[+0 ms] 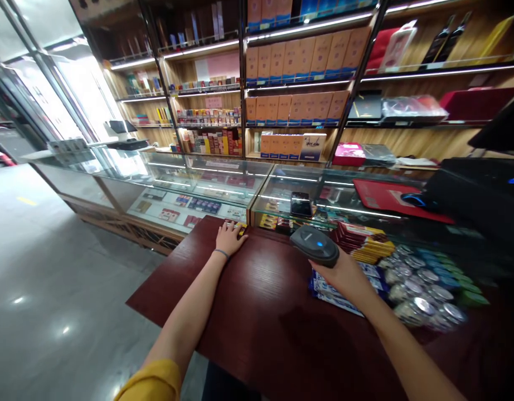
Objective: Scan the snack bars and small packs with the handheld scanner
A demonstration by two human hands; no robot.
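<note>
Shelved shop interior with glass display cases [223,178] is recorded. Left hand [229,238] is laid flat and released on the dark wooden worktop [257,328], fingertips just beside a small yellow packet [240,228]. Smartphone [301,204] is seen on the glass beyond. Handheld barcode scanner [314,246] is grasped in the right hand [338,273], raised over blue-and-white packets [336,292]. Stacked red packs [361,242] and foil-topped tins [420,295] are placed within that hand's reach, seemingly for ease of access.
</note>
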